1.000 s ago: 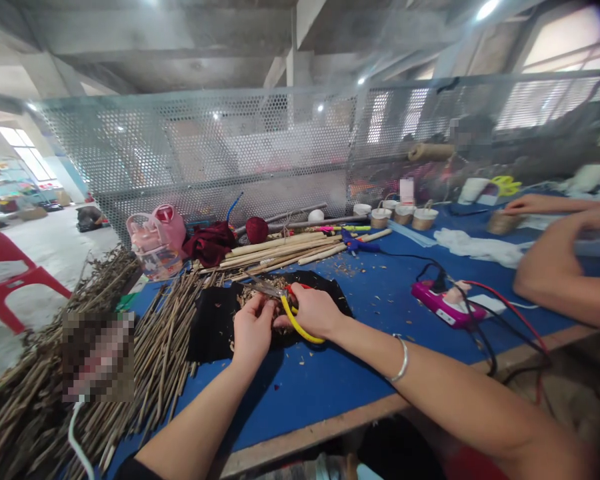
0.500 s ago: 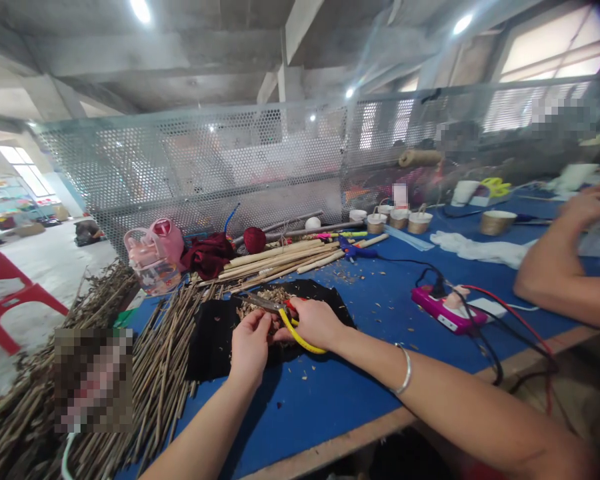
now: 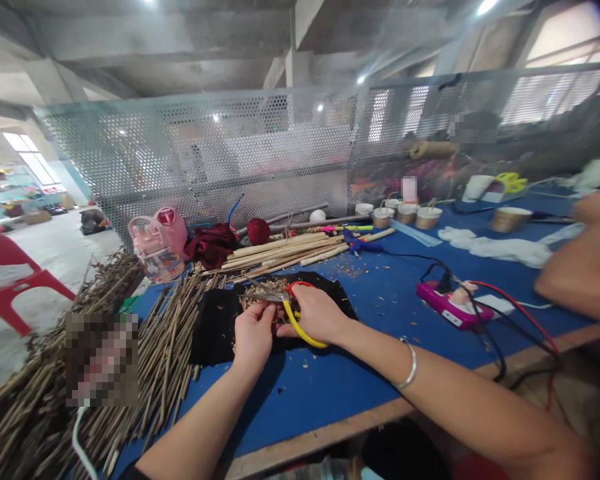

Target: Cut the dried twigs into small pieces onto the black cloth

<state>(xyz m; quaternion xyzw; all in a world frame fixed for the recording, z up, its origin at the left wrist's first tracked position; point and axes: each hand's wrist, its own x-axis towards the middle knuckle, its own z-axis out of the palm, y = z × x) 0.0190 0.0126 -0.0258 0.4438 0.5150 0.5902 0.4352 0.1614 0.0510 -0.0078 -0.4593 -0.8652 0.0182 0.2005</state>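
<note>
Working over a pile (image 3: pixel 275 284) of dry bits on a black cloth (image 3: pixel 213 333), on the blue desk (image 3: pixel 325 393). Gripping scissors (image 3: pixel 285 297) in the right hand (image 3: pixel 320 313), wrapping the fingers round the red and yellow handles, pointing the blades leftward over the pile. Wearing a bracelet (image 3: pixel 413 363) on that forearm. Holding the left hand (image 3: pixel 253 333) just below the blades, bending its fingers inward, setting thumb near forefinger; perhaps pinching a small piece, but not being able to tell at this size.

Apparently snipping, judging by the pile and the pose. Calling, for a clean cut, for a steady left hand, fingertips clear of the blades, and for squeezing the handles above the cloth.

Noting dark sticks (image 3: pixel 167 340) crowding the left, just beside the cloth, leaving little elbow room. Finding pale sticks (image 3: pixel 280 253) close behind, with a glue gun (image 3: pixel 357 243) at their right end, trailing its cord toward a magenta power strip (image 3: pixel 447 305). Seeing loose bits (image 3: pixel 350 271) scattering rightward. Spotting a bottle (image 3: pixel 160 247), red cloth (image 3: pixel 213 245) and ball (image 3: pixel 258 231) along the mesh (image 3: pixel 220 167). Counting a co-worker's arm (image 3: pixel 575 287) at far right, well apart.
</note>
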